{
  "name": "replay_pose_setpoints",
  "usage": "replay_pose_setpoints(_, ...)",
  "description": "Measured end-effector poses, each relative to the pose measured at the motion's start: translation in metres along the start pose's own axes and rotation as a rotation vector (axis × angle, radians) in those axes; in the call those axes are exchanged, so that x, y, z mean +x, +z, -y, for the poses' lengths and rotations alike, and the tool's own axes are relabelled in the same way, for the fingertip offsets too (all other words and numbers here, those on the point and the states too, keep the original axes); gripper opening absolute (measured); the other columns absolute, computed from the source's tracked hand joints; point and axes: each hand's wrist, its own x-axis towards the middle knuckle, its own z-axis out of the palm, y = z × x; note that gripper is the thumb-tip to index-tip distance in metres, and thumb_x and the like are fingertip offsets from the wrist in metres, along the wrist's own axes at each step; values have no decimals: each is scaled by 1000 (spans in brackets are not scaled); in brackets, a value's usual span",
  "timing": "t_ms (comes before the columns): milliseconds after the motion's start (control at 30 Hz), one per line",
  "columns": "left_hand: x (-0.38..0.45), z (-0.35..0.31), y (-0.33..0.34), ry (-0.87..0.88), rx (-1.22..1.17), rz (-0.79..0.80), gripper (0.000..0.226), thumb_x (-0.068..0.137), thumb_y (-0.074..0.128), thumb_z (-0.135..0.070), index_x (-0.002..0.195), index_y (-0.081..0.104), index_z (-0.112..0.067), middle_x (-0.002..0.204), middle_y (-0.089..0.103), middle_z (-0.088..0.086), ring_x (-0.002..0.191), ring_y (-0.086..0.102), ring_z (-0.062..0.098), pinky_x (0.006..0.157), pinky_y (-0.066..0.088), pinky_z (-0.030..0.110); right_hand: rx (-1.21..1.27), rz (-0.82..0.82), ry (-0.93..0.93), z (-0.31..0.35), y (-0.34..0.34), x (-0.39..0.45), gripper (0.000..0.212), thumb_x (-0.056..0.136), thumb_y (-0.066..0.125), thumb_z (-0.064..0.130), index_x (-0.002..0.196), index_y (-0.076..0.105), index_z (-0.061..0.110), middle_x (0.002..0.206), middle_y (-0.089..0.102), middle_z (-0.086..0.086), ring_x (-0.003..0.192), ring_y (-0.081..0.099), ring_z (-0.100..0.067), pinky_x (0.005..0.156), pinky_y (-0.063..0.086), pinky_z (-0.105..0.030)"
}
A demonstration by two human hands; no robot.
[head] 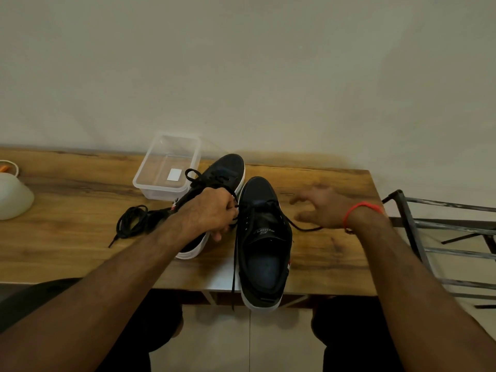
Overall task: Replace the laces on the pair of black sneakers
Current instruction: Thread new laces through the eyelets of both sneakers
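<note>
Sneakers black, white-soled, one partly threaded with lace.

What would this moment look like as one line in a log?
left hand: pinches lace | right hand: open above table | near sneaker: partly laced | spare laces: coiled

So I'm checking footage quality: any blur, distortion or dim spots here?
Head view: the right hand is motion-blurred, the left hand sharper; wide-angle distortion bows the table edge; lighting is dim and warm, so the black sneakers lose detail.
</note>
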Motion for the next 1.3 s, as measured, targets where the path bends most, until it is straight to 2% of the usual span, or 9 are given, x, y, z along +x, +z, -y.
replay_pose_setpoints(167, -1, -1, 4, -27, 2, 63, 14, 104, 54, -27, 97, 61, -16, 74, 74, 2, 48, 68, 9, 50, 48, 19, 53, -100, -114, 25, 13, 11, 16, 101, 55, 23, 105, 68, 16, 108, 68, -3, 105, 61, -23, 91, 51, -36)
replay_pose_setpoints(333, -2, 0, -1, -21, 8, 4, 8, 103, 55, -23, 106, 50, -19, 80, 71, 2, 46, 67, 9, 53, 49, 22, -33, 39, 203, -19, -10, 6, 16, 94, 61, 21, 85, 67, 10, 84, 61, -5, 84, 57, -23, 70, 45, -33)
replay_pose_setpoints(433, -3, -3, 2, -19, 52, 49, 17, 104, 53, -34, 104, 57, -17, 79, 70, 1, 49, 67, 8, 46, 44, 17, -56, 91, 202, -29, -11, 1, 13, 95, 63, 27, 99, 67, 15, 98, 63, -3, 92, 57, -21, 78, 45, -32)
replay_pose_setpoints(533, 0, -3, 8, 0, 66, 50, 21, 104, 50, -39, 107, 58, -20, 87, 70, 1, 55, 70, 9, 48, 48, 19, 94, 95, 73, -11, 0, 4, 30, 98, 61, 31, 126, 57, 25, 125, 55, 1, 117, 54, -22, 101, 46, -39)
replay_pose_setpoints(800, 4, 0, 10, 83, 61, -28, 12, 103, 55, -33, 103, 60, -22, 94, 71, -1, 53, 65, 5, 59, 52, 22, 32, -65, -100, 23, 16, 19, 17, 100, 55, 29, 101, 67, 18, 104, 67, -3, 98, 61, -22, 93, 52, -46)
replay_pose_setpoints(1000, 2, -1, 5, 71, 107, -113, 12, 99, 61, -27, 89, 61, -21, 80, 71, -2, 55, 67, 7, 58, 51, 23, 38, 28, -32, 12, 9, 14, 12, 96, 61, 25, 92, 65, 15, 98, 66, -5, 95, 61, -25, 85, 50, -37)
replay_pose_setpoints(1133, 1, 0, 1, 23, 108, -165, 13, 98, 62, -27, 89, 60, -19, 75, 69, -2, 52, 66, 8, 53, 47, 21, 47, 131, 68, -3, -1, 7, 9, 97, 62, 28, 100, 66, 21, 111, 62, -1, 106, 57, -21, 90, 49, -36)
replay_pose_setpoints(1233, 2, -1, 5, 37, 98, -161, 8, 100, 60, -29, 97, 57, -22, 83, 69, -5, 53, 68, 8, 53, 50, 22, 100, 52, 44, -2, 0, 8, 4, 97, 62, 29, 100, 65, 28, 117, 61, 1, 109, 56, -19, 93, 48, -36)
replay_pose_setpoints(1300, 2, -2, 8, 72, 73, -150, 10, 100, 60, -31, 108, 57, -27, 93, 69, -6, 58, 69, 9, 60, 58, 27, 145, 6, -10, 5, 2, 9, 17, 97, 61, 33, 113, 64, 29, 120, 58, 4, 113, 54, -17, 98, 47, -37)
